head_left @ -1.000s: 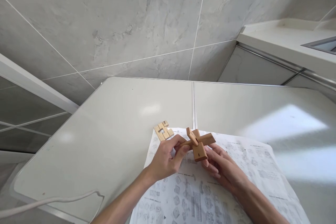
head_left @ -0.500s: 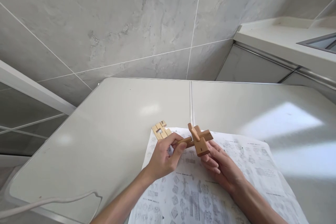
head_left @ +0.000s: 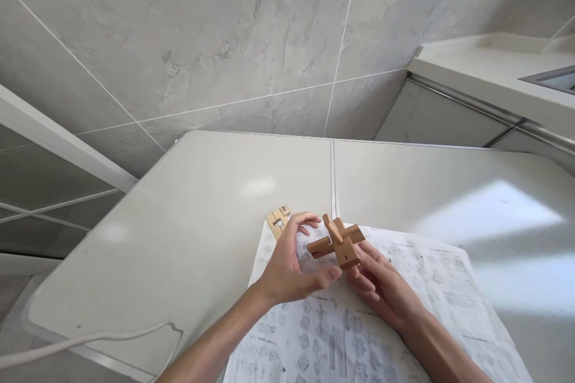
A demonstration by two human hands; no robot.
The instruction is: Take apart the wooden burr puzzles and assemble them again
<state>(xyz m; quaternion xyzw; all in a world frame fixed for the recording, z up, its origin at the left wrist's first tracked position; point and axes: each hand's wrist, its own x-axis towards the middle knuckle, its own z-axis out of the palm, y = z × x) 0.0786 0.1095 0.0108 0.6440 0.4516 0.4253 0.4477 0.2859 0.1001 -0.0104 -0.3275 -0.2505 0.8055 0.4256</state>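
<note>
A small wooden cross-shaped puzzle assembly (head_left: 338, 242) is held just above a printed instruction sheet (head_left: 359, 323). My right hand (head_left: 381, 287) cups it from below and the right, fingers closed on its lower block. My left hand (head_left: 294, 266) is beside it on the left with fingers spread apart, thumb tip close under the assembly and not gripping it. Just past my left fingertips, a flat notched wooden puzzle piece (head_left: 277, 219) lies on the table at the sheet's far left corner.
The white table (head_left: 202, 203) has a seam running down its middle and a rounded near-left corner. A pale cable (head_left: 90, 344) crosses that corner. Grey tiled floor lies beyond, and a white counter (head_left: 494, 72) stands at the right.
My left hand has let go of the assembly's left arm and opened, its fingers reaching towards the flat piece. The right hand keeps holding the assembly, almost still.
</note>
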